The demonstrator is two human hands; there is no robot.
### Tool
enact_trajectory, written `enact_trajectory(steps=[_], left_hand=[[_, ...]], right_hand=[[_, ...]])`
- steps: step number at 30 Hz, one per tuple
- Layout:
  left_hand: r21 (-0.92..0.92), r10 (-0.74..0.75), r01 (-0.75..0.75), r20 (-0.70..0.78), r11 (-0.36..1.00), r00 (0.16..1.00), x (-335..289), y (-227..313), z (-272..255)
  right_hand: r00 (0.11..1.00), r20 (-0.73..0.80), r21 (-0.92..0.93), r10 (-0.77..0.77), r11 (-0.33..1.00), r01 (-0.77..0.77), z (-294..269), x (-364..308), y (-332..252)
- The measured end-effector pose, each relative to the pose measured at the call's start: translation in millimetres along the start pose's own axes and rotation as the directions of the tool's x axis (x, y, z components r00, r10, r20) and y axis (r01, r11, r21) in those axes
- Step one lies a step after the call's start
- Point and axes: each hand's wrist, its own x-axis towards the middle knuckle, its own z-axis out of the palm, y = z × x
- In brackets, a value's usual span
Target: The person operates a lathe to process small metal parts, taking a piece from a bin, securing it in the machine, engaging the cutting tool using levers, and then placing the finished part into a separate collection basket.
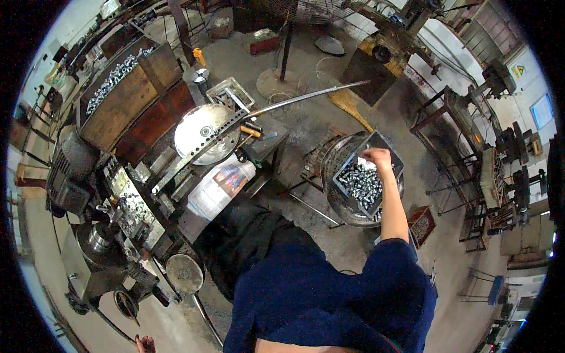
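Note:
My right hand (378,157) is over a dark square tray (385,140) heaped with small shiny metal parts (360,185). Its fingers are curled together, and what they may hold is too small to make out. The tray rests on a round perforated metal basin (331,176). Only the fingertips of my left hand (145,344) show at the lower left edge, slightly apart, with nothing visible in them. A handwheel (126,306) of the machine on the left is nearest to them.
The machine (132,197) on my left is littered with metal chips. A long lever bar (282,105) crosses above a large pale disc (200,132). Behind stands a metal bin (126,120) of parts. A broom (348,107) and a red box (422,225) are near the basin.

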Motion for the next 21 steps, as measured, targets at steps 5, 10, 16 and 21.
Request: enact_trajectory(steps=[5, 10, 16, 21], left_hand=[[-0.079, -0.025, 0.022, -0.04, 0.997, 0.999, 27, -20, -11], [-0.069, 0.149, -0.149, 0.006, 0.987, 0.989, 80, -79, -69], [0.645, 0.412, -0.256, -0.1, 0.72, 0.906, 9, -28, -22], [0.717, 0.263, -0.083, -0.144, 0.692, 0.954, -50, -29, -24]], right_hand=[[0.886, 0.266, 0.682, -0.379, 0.723, 0.104, 63, -25, -131], [0.751, 0.558, 0.143, -0.354, 0.932, 0.333, 201, -20, -204], [0.049, 0.684, 0.501, -0.728, 0.517, 0.695, 345, -128, -342], [-0.324, 0.62, 0.614, -0.714, 0.185, 0.767, 452, -223, -414]])
